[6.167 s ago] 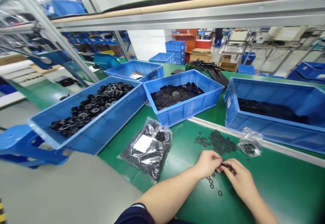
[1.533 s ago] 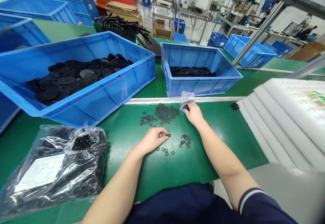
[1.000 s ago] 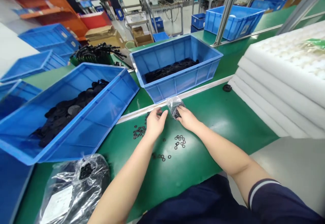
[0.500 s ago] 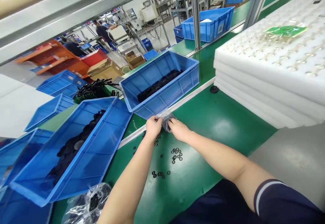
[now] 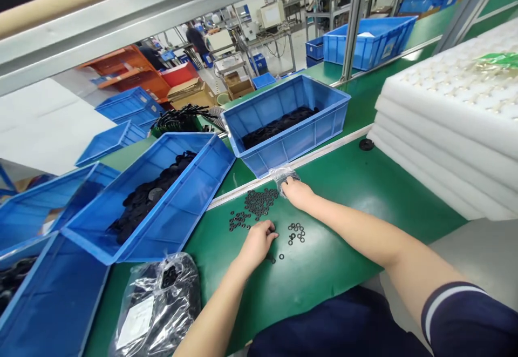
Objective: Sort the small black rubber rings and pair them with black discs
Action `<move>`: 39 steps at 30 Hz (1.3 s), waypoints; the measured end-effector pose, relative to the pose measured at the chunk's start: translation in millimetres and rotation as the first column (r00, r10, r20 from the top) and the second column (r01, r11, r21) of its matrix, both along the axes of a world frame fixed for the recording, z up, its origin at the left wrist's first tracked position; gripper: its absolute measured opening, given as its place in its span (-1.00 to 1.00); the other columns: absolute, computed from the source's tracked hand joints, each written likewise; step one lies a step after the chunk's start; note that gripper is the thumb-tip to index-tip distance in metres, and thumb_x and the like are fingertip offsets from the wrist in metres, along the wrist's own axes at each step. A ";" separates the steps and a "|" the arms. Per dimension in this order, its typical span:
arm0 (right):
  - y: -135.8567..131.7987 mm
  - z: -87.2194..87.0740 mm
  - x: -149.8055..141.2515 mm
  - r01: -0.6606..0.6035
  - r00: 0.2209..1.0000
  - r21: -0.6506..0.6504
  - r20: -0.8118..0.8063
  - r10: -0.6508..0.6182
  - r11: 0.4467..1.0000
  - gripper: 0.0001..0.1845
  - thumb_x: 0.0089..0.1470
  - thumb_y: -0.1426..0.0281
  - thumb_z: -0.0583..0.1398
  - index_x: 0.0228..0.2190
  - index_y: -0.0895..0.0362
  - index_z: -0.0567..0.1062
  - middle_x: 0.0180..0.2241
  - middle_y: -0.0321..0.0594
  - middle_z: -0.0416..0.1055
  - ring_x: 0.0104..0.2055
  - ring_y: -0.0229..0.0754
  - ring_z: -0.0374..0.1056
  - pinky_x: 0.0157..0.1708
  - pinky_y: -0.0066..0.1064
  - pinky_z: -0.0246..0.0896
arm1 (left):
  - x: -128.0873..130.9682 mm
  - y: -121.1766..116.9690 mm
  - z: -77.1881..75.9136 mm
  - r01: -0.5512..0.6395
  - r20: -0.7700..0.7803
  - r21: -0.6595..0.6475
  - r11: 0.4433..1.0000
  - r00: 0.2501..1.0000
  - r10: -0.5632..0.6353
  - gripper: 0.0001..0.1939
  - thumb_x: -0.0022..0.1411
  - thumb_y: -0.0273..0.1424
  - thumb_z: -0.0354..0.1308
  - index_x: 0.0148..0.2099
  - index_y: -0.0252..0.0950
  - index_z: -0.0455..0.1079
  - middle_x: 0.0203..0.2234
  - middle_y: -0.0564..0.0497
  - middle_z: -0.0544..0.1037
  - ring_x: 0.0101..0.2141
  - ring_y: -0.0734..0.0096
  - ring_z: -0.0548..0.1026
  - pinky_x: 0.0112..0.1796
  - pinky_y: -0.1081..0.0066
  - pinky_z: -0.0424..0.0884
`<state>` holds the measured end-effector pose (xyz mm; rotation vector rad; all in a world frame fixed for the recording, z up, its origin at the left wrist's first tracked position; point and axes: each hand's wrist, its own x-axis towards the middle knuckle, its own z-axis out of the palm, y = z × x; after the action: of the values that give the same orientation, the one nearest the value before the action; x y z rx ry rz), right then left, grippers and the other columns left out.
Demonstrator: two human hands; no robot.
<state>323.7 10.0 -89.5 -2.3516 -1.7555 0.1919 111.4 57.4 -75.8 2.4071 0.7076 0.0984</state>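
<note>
1. Clock set on the right hand (image 5: 297,192), 12 pointing away from the wearer along the frame.
2. Right hand: fingers together, tips on the lower part of a small clear plastic bag (image 5: 284,179) at 12, which holds dark contents. Whether they clamp it, I cannot tell.
3. Left hand (image 5: 257,244) at 7: fingers curled together, tips down on the green bench mat (image 5: 335,227), touching or just beside loose black washers (image 5: 261,201). Any washer between them is hidden.
4. Washers lie in three groups: a dense pile at 9, a smaller scatter at 8, a small cluster (image 5: 296,233) at 6.
5. Near the washers: a blue plastic crate (image 5: 291,143) at 12, a second blue crate (image 5: 190,206) of black discs at 9, a large clear bag of black parts (image 5: 157,305) at 8, a white foam stack (image 5: 429,130) at 3.
6. Risks, judged: a loose grip could tip the small bag and spill its contents; a sweeping wrist could merge the groups, losing any count; washers could roll off the bench edge.
</note>
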 end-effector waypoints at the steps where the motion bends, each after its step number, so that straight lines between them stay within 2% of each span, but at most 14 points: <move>1: 2.4 1.3 1.2 -0.002 1.000 -0.018 -0.016 0.002 1.000 -0.69 0.17 0.60 -0.03 -0.11 0.28 0.39 -0.09 0.14 0.30 -0.20 -0.03 0.42 -0.18 -0.24 0.30 | 0.2 -0.2 -2.6 -0.016 0.002 0.004 1.000 1.000 0.016 -0.92 0.05 -0.47 0.20 -0.40 -0.24 0.35 -0.55 0.05 0.43 -0.45 0.33 0.39 -0.35 0.37 0.27; 5: 9.4 4.6 3.6 0.034 0.996 -0.034 -0.087 -0.037 0.999 -0.69 0.15 0.62 -0.05 -0.14 0.30 0.40 -0.08 0.16 0.30 -0.18 -0.01 0.43 -0.16 -0.22 0.28 | 3.5 -0.8 -4.8 -0.091 0.056 -0.019 0.996 0.994 0.092 -0.88 0.07 -0.42 0.20 -0.44 -0.25 0.29 -0.55 0.04 0.42 -0.47 0.36 0.39 -0.39 0.39 0.25; 8: 10.7 4.3 4.0 0.068 0.991 -0.012 -0.115 -0.069 0.998 -0.68 0.14 0.64 -0.06 -0.16 0.31 0.41 -0.08 0.18 0.31 -0.19 -0.02 0.42 -0.15 -0.22 0.26 | 5.2 -2.1 -8.6 -0.160 0.165 -0.231 0.960 0.966 0.201 -0.85 0.07 -0.36 0.19 -0.44 -0.26 0.27 -0.63 0.10 0.38 -0.56 0.43 0.38 -0.48 0.42 0.25; 11: 10.1 1.7 6.3 0.098 0.983 0.021 -0.159 -0.094 0.995 -0.74 0.13 0.60 0.00 -0.22 0.28 0.44 -0.10 0.15 0.33 -0.16 -0.04 0.39 -0.12 -0.22 0.24 | 2.8 -0.3 -16.1 -0.166 0.243 -0.578 0.799 0.900 0.363 -0.78 0.02 -0.31 0.23 -0.34 -0.27 0.28 -0.64 0.15 0.38 -0.66 0.50 0.36 -0.60 0.48 0.22; 13: 9.2 -0.9 8.4 0.179 0.921 0.113 -0.369 -0.126 0.977 -0.84 0.10 0.56 0.07 -0.29 0.24 0.45 -0.16 0.04 0.36 -0.17 -0.10 0.36 -0.14 -0.30 0.25 | -2.0 3.0 -19.6 -0.126 0.272 -0.712 0.691 0.857 0.437 -0.71 -0.03 -0.28 0.27 -0.29 -0.31 0.31 -0.63 0.14 0.41 -0.67 0.52 0.36 -0.62 0.50 0.24; 14: 8.5 -2.1 9.3 0.260 0.829 0.169 -0.544 -0.130 0.951 -0.89 0.08 0.54 0.11 -0.34 0.21 0.44 -0.22 -0.04 0.37 -0.22 -0.16 0.35 -0.19 -0.35 0.27 | -5.0 4.8 -20.4 -0.105 0.283 -0.746 0.658 0.845 0.455 -0.70 -0.04 -0.27 0.28 -0.30 -0.33 0.33 -0.64 0.13 0.41 -0.68 0.53 0.36 -0.62 0.50 0.25; 16: 6.4 -3.8 10.2 0.446 0.527 0.210 -0.847 -0.065 0.870 -0.97 0.04 0.45 0.18 -0.41 0.17 0.40 -0.38 -0.19 0.35 -0.40 -0.27 0.29 -0.41 -0.47 0.25 | -10.9 7.9 -20.2 -0.069 0.302 -0.785 0.615 0.825 0.478 -0.71 -0.02 -0.25 0.28 -0.33 -0.34 0.34 -0.67 0.11 0.42 -0.68 0.53 0.36 -0.62 0.51 0.27; 18: 3.1 -4.0 10.0 0.532 0.293 0.177 -0.956 0.016 0.828 -0.85 0.02 0.34 0.21 -0.45 0.15 0.34 -0.50 -0.30 0.26 -0.59 -0.38 0.12 -0.63 -0.56 0.08 | -14.6 9.5 -19.0 -0.047 0.318 -0.814 0.579 0.798 0.512 -0.71 0.00 -0.23 0.27 -0.36 -0.33 0.33 -0.66 0.09 0.44 -0.69 0.54 0.37 -0.65 0.52 0.25; 23: -7.5 0.7 4.3 0.485 0.028 0.101 -0.995 0.100 0.869 -0.78 0.02 0.31 0.19 -0.48 0.13 0.25 -0.53 -0.34 0.21 -0.68 -0.50 -0.18 -0.79 -0.68 -0.26 | -13.0 8.1 -16.4 -0.031 0.304 -0.881 0.473 0.729 0.613 -0.65 -0.03 -0.18 0.27 -0.30 -0.35 0.37 -0.59 0.03 0.50 -0.65 0.51 0.41 -0.62 0.51 0.29; 27: -10.8 1.4 -4.3 0.370 -0.534 -0.073 -0.833 0.148 0.926 -0.86 0.06 0.41 0.17 -0.42 0.16 0.26 -0.47 -0.31 0.25 -0.68 -0.52 -0.17 -0.81 -0.73 -0.27 | -12.0 6.5 -15.1 -0.045 0.257 -0.910 0.412 0.718 0.646 -0.62 -0.06 -0.17 0.30 -0.30 -0.35 0.36 -0.52 -0.06 0.56 -0.58 0.44 0.48 -0.53 0.45 0.38; 29: -9.9 0.5 -8.4 0.307 -0.687 -0.119 -0.714 0.134 0.944 -0.86 0.09 0.41 0.17 -0.40 0.17 0.27 -0.46 -0.31 0.26 -0.69 -0.52 -0.15 -0.81 -0.74 -0.28 | -13.0 6.6 -14.6 -0.055 0.254 -0.906 0.420 0.723 0.642 -0.63 -0.05 -0.15 0.29 -0.33 -0.34 0.35 -0.51 -0.07 0.57 -0.57 0.42 0.48 -0.51 0.44 0.39; 34: -6.1 -1.8 -18.3 0.214 -0.742 -0.163 -0.668 0.052 0.963 -0.72 0.00 0.31 0.27 -0.43 0.19 0.27 -0.54 -0.36 0.22 -0.68 -0.53 -0.08 -0.78 -0.73 -0.33 | -13.6 9.6 -17.5 -0.099 0.253 -0.874 0.477 0.745 0.617 -0.63 -0.01 -0.12 0.28 -0.36 -0.35 0.40 -0.60 -0.04 0.54 -0.59 0.46 0.43 -0.49 0.47 0.35; 36: -6.0 -2.6 -24.8 0.256 -0.664 -0.158 -0.745 0.055 0.954 -0.64 -0.10 0.31 0.35 -0.46 0.18 0.26 -0.56 -0.34 0.26 -0.65 -0.51 0.01 -0.74 -0.71 -0.29 | -12.7 10.4 -20.0 -0.116 0.241 -0.874 0.471 0.738 0.630 -0.62 -0.03 -0.11 0.30 -0.35 -0.35 0.41 -0.62 -0.02 0.52 -0.60 0.46 0.41 -0.51 0.48 0.34; 39: -7.5 -3.6 -40.0 0.307 -0.441 -0.109 -0.897 0.040 0.945 -0.57 -0.21 0.31 0.42 -0.51 0.17 0.27 -0.60 -0.31 0.32 -0.67 -0.49 0.05 -0.72 -0.66 -0.30 | -11.6 9.3 -22.6 -0.145 0.230 -0.875 0.462 0.715 0.660 -0.60 -0.07 -0.11 0.32 -0.35 -0.35 0.43 -0.64 0.00 0.51 -0.61 0.46 0.40 -0.52 0.48 0.34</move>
<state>283.7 2.5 -93.0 -0.9680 -0.2918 1.4290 99.8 66.7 -98.4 1.1378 0.8197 0.5362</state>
